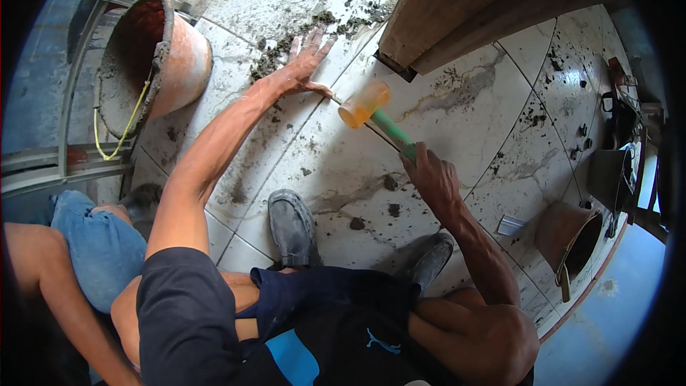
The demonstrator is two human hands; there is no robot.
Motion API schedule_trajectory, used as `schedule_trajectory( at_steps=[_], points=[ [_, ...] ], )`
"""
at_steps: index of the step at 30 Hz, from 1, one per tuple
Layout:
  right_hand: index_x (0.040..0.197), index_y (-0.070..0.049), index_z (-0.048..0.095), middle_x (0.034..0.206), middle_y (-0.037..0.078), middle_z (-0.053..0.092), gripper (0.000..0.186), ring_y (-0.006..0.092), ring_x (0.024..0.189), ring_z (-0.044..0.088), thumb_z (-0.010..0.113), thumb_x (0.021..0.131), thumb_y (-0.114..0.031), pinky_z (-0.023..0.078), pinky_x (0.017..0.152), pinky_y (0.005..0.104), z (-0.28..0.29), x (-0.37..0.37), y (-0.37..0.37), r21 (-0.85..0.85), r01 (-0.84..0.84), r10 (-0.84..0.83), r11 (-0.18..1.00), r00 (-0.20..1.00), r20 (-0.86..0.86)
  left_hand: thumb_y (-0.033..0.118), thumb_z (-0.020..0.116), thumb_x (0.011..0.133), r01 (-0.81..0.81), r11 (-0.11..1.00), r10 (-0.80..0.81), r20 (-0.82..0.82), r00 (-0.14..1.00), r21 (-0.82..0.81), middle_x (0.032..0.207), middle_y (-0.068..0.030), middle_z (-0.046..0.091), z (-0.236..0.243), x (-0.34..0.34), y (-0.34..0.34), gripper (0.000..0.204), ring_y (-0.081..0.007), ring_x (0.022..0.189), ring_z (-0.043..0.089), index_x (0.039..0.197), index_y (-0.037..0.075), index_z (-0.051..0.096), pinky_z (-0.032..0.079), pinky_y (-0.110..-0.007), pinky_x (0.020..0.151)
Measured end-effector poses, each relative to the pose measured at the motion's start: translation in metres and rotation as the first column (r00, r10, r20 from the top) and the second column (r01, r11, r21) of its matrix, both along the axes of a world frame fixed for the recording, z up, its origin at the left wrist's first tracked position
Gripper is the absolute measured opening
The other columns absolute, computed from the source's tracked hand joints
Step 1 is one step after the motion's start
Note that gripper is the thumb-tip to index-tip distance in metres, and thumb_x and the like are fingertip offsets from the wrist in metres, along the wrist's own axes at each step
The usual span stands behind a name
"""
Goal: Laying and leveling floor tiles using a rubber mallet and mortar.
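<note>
Big pale marble floor tiles [457,121] all over, streaked with grey muck. Thick wooden beam [464,0] up at 1 o'clock, right next to the tile being worked on. Large orange bucket [182,64] tipped on its side at 10 o'clock, caked with grey mud inside, with a yellow cord [121,132] hanging from it. Smaller brown bucket [568,232] at 4 o'clock, well apart from the hands. Another person's knee in blue shorts [100,243] at 8 o'clock. Two dusty grey shoes [291,225] planted on the tiles at 6 o'clock. Left hand [300,71] at 11 o'clock, open, fingers spread, pressed flat on the tile. Right hand [432,175] at 3 o'clock, wrapped tight round the green handle of a mallet [364,104], its soft orange head just above the tile at 12 o'clock, just beside the left thumb. Probably best done with small, soft taps, not hard whacks, since a hard hit could crack the tile. Tap with the head flat, never on its edge. Mind the thumb so close by. Feel through the flat palm for any rocking. Watch the wet grey lumps [286,50] at 11 o'clock and brush them away from the seam.
</note>
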State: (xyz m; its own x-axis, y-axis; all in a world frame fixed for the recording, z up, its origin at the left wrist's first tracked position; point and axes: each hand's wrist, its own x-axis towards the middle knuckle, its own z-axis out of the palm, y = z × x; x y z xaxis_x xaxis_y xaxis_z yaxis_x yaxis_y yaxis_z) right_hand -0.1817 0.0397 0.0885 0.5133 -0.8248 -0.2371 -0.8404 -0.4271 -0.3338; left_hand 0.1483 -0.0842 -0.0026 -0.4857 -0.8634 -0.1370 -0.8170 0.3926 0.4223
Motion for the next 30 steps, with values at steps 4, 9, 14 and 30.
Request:
schedule_trajectory(
  at_steps=[4,9,14,30],
  points=[
    [0.081,-0.005,0.043,0.056,0.012,0.053,0.026,0.024,0.04,0.055,0.052,0.088,-0.028,0.042,0.033,0.0355,-0.002,-0.003,0.005,-0.198,-0.224,0.266,0.954,0.938,0.221,0.061,0.07,0.055,0.016,1.0,-0.016,-0.011,1.0,-0.01,0.144,-0.0203,-0.008,0.0,-0.002,0.001,0.12,-0.0337,0.134,-0.005,0.141,0.019,-0.001,-0.003,-0.057,0.104],
    [0.084,-0.006,0.044,0.057,0.012,0.055,0.027,0.0268,0.041,0.055,0.055,0.086,-0.03,0.042,0.035,0.0372,-0.007,-0.005,-0.005,0.066,0.154,-0.157,0.986,0.987,0.032,0.061,0.07,0.055,0.012,1.0,-0.012,0.001,1.0,0.005,0.144,-0.0202,-0.008,0.0,-0.003,0.002,0.12,-0.0324,0.135,-0.004,0.141,0.019,-0.003,-0.003,-0.057,0.104],
    [0.084,-0.006,0.045,0.059,0.012,0.057,0.028,0.0258,0.042,0.055,0.057,0.085,-0.03,0.041,0.035,0.0363,-0.004,-0.011,-0.009,-0.092,-0.019,0.035,0.996,0.985,0.168,0.061,0.067,0.059,-0.004,1.0,0.003,0.054,0.999,0.027,0.145,-0.0188,-0.007,0.003,-0.005,0.003,0.115,-0.0311,0.135,-0.003,0.141,0.02,-0.003,-0.005,-0.056,0.105],
    [0.08,-0.006,0.044,0.057,0.012,0.057,0.03,0.0255,0.042,0.055,0.06,0.083,-0.032,0.043,0.038,0.0365,-0.002,-0.021,-0.021,-0.088,0.051,-0.04,0.995,0.992,0.118,0.063,0.063,0.06,-0.008,0.998,0.0,0.12,0.993,0.065,0.144,-0.0184,-0.006,0.004,-0.006,0.002,0.111,-0.0291,0.135,-0.002,0.141,0.02,0.001,-0.007,-0.054,0.105]
  ],
)
